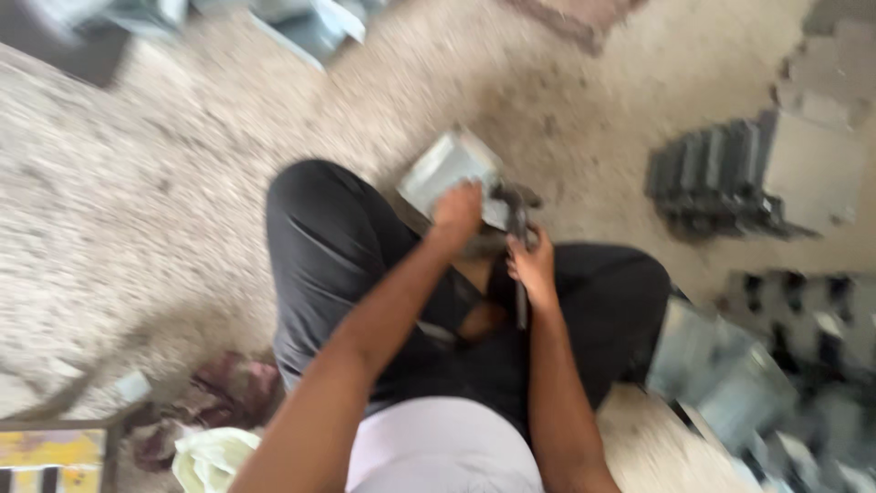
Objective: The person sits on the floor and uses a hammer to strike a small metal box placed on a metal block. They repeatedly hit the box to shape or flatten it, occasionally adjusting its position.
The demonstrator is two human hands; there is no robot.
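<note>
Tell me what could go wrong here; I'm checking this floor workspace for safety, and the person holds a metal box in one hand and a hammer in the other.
The left hand grips the metal box right beside the hammer in the right hand, so a missed blow might hit fingers. The box is braced between the knees, not clamped, so it could slip. More metal boxes lie close by the right leg.

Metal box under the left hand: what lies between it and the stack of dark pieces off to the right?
In the head view, only bare gritty floor lies between the metal box and the dark stack. The hammer sits beside the box, gripped by the right hand.
</note>
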